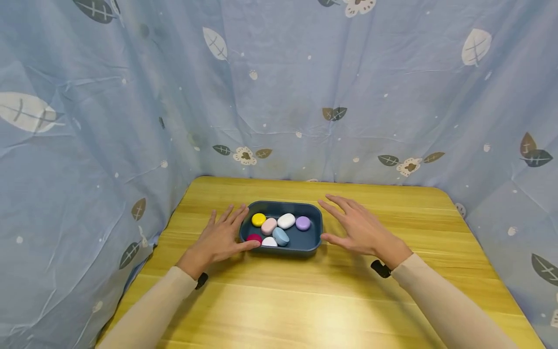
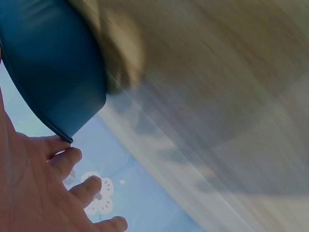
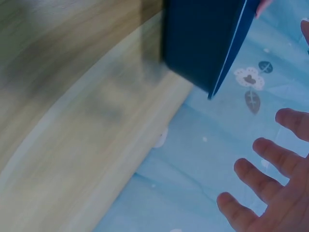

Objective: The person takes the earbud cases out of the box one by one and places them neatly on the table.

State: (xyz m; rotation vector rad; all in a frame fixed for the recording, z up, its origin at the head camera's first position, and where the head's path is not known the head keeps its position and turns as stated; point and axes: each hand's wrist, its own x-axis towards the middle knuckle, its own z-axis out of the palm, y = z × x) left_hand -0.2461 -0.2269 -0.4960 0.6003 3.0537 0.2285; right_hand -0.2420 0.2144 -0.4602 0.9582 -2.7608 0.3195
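A dark blue rectangular tray (image 1: 307, 249) sits on the table, holding several smooth rounded pieces. Among them are a yellow one (image 1: 258, 219), a pale pink one (image 1: 269, 226), a white oval (image 1: 286, 221), a purple one (image 1: 302, 223), a tilted light blue one (image 1: 281, 236) and a dark red one (image 1: 254, 238). My left hand (image 1: 220, 237) is at the tray's left end, fingers extended; in the left wrist view a fingertip meets the rim corner. Spread fingers mark my right hand (image 1: 362, 228), which holds nothing just beyond the tray's right end.
The yellow wood-grain table (image 1: 287, 300) has rounded back corners. A blue curtain (image 1: 283, 87) with leaf and flower prints hangs behind it and along both sides. Dark bands (image 1: 381, 269) circle both wrists.
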